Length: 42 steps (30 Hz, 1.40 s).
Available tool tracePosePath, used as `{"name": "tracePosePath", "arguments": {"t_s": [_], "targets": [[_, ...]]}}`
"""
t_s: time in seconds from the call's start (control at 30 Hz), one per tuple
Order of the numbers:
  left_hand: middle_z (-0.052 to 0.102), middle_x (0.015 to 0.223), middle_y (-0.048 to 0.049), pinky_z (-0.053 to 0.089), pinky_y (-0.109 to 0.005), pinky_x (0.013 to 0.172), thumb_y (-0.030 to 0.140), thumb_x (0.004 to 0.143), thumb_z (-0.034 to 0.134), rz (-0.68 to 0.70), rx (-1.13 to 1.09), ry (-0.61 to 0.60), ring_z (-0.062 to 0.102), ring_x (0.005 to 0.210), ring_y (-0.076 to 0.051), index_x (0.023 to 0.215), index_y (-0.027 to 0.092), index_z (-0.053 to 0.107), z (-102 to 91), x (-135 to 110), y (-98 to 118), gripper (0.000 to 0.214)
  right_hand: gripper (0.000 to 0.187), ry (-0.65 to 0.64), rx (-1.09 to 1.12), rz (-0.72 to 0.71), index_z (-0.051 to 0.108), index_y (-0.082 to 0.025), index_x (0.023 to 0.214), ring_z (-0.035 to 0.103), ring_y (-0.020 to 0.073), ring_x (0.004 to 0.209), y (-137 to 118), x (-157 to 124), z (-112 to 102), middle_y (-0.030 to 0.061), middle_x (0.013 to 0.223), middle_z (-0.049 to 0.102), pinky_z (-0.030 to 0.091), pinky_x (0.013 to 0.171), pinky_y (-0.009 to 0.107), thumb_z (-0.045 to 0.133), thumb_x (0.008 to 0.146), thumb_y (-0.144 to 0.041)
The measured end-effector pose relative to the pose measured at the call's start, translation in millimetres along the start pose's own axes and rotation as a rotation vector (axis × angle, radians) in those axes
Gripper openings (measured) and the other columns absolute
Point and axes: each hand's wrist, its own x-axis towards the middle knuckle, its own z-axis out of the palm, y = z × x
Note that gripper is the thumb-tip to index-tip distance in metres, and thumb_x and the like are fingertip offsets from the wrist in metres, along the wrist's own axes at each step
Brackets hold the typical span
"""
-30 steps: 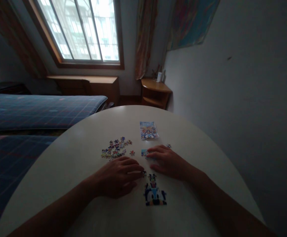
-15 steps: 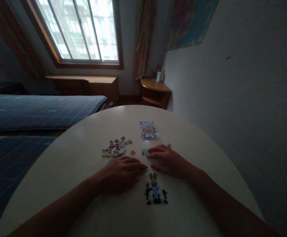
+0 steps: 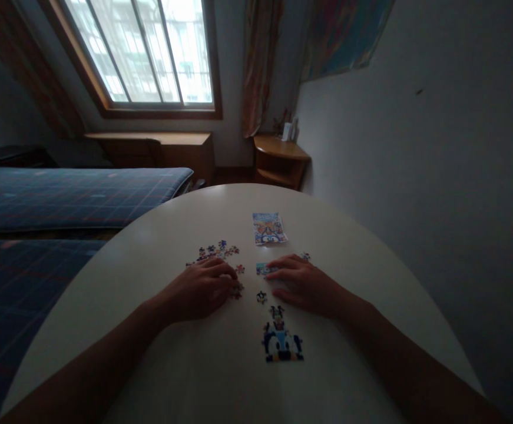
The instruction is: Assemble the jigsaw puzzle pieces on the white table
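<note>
My left hand [image 3: 205,288] is low over the table with its fingers bent together, the tips at a small jigsaw piece [image 3: 237,291]. It partly hides the pile of loose jigsaw pieces [image 3: 212,251]. A reddish piece [image 3: 239,269] lies just beyond its fingertips. My right hand [image 3: 303,284] rests with fingers apart, its fingertips touching a bluish joined strip of puzzle [image 3: 262,269] and covering part of it. Between the hands lies a single dark-and-white piece [image 3: 261,297]. Nearer me is a joined puzzle section [image 3: 283,344] showing a blue car-like face.
A printed picture sheet [image 3: 269,228] lies farther back on the round white table [image 3: 221,206]. Another piece [image 3: 305,256] sits beyond my right hand. A bed with plaid covering [image 3: 70,197] stands left; a wall [image 3: 393,159] runs along the right.
My left hand has moved left and slightly away from me, leaving the dark-and-white piece uncovered between the hands. My right hand stays at the strip. The view has shifted slightly.
</note>
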Motion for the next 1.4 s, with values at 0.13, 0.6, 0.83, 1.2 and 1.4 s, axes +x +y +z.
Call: {"name": "tracePosePath", "arguments": {"t_s": [0.13, 0.6, 0.83, 1.2, 1.4], "targets": [[0.065, 0.122, -0.0057, 0.047, -0.041, 0.099, 0.020, 0.094, 0.054, -0.008, 0.039, 0.002, 0.058, 0.111, -0.022, 0.118, 0.026, 0.064, 3.6, 3.1, 5.9, 0.026, 0.021, 0.012, 0.007, -0.017, 0.072, -0.026, 0.106, 0.060, 0.0233, 0.114, -2.7, 0.3, 2.2, 0.0080, 0.122, 0.067, 0.046, 0.100, 0.047, 0.071, 0.085, -0.028], [0.066, 0.101, -0.0058, 0.046, -0.042, 0.095, 0.017, 0.092, 0.048, -0.024, 0.004, -0.031, 0.058, 0.094, -0.021, 0.117, 0.023, 0.061, -9.0, 5.0, 20.4, 0.029, 0.011, 0.031, 0.034, -0.024, 0.072, -0.026, 0.094, 0.059, 0.0213, 0.112, -13.7, 4.7, 13.7, 0.0041, 0.117, 0.069, 0.043, 0.100, 0.044, 0.073, 0.084, -0.030], [0.062, 0.126, -0.0059, 0.042, -0.043, 0.105, 0.014, 0.088, 0.050, 0.019, -0.065, -0.103, 0.055, 0.117, -0.024, 0.123, 0.024, 0.058, -6.0, 7.1, 18.4, 0.038, 0.008, 0.051, 0.028, -0.013, 0.071, -0.026, 0.093, 0.060, 0.0215, 0.110, -17.8, 5.9, 16.9, 0.0030, 0.116, 0.069, 0.043, 0.100, 0.044, 0.072, 0.085, -0.029], [0.058, 0.133, -0.0072, 0.036, -0.047, 0.112, 0.020, 0.088, 0.053, 0.018, -0.069, -0.151, 0.052, 0.123, -0.027, 0.136, 0.024, 0.048, -1.9, 12.4, 27.7, 0.048, 0.009, 0.086, 0.031, 0.050, 0.072, -0.025, 0.089, 0.061, 0.0225, 0.108, -23.3, 8.5, 16.8, 0.0035, 0.109, 0.071, 0.042, 0.100, 0.045, 0.074, 0.081, -0.022], [0.057, 0.136, -0.0071, 0.036, -0.046, 0.113, 0.022, 0.087, 0.057, 0.013, -0.059, -0.154, 0.052, 0.124, -0.027, 0.132, 0.022, 0.051, 0.3, 11.6, 26.3, 0.046, 0.012, 0.067, 0.048, 0.120, 0.072, -0.024, 0.087, 0.061, 0.0233, 0.108, -28.7, 9.0, 17.6, 0.0044, 0.108, 0.070, 0.041, 0.101, 0.045, 0.076, 0.076, -0.021]]}}
